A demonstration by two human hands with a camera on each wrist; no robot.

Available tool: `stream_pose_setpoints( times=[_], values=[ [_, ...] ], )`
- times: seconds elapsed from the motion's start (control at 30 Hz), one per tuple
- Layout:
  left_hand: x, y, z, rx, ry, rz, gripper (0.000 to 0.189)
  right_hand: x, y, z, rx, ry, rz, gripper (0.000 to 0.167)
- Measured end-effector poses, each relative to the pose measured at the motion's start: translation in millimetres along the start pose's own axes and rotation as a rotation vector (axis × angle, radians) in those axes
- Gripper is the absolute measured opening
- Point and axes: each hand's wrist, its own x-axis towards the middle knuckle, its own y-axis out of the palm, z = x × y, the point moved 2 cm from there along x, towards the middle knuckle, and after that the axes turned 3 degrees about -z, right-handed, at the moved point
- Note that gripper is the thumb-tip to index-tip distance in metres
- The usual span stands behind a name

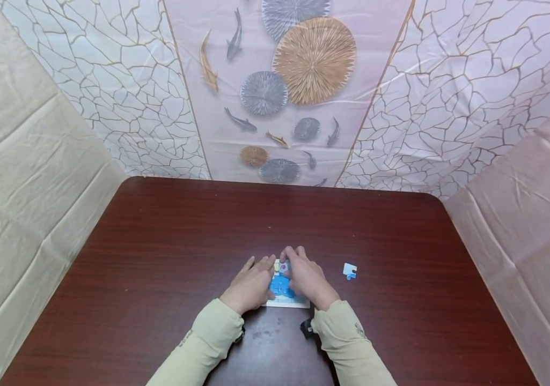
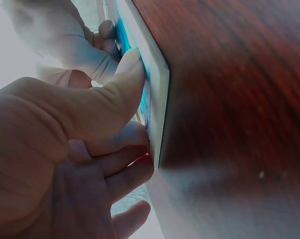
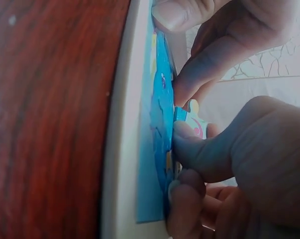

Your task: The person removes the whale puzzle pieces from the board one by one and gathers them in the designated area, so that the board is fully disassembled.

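A small blue jigsaw puzzle (image 1: 281, 288) in a pale frame (image 2: 160, 94) lies flat on the table between both hands. My left hand (image 1: 251, 284) is at its left side, thumb (image 2: 132, 74) pressing on the puzzle's surface and the other fingers by the frame's edge. My right hand (image 1: 307, 279) reaches over the right part. In the right wrist view, its thumb and fingers pinch a tilted puzzle piece (image 3: 195, 122) with blue and pink print, just above the puzzle. The hands hide part of the picture.
One loose puzzle piece (image 1: 350, 270), white and blue, lies to the right of the right hand on the dark red-brown table (image 1: 183, 230). Patterned cloth (image 1: 313, 59) hangs behind the table, and pale cloth walls stand at both sides.
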Motion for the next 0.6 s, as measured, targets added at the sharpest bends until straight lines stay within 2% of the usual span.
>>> stream_pose_setpoints(
  times=[0.1, 0.33, 0.6],
  values=[
    [-0.2, -0.2, 0.1, -0.001, -0.004, 0.003, 0.058, -0.1, 1, 0, -0.014, -0.004, -0.019, 0.04],
    [-1.3, 0.3, 0.3, 0.0, -0.012, 0.001, 0.055, -3.6, 2, -1, 0.022, 0.047, -0.047, 0.028],
    [-0.3, 0.0, -0.4, -0.024, 0.005, 0.001, 0.059, -12.3, 3, -7, 0.099, -0.016, -0.134, 0.012]
  ],
)
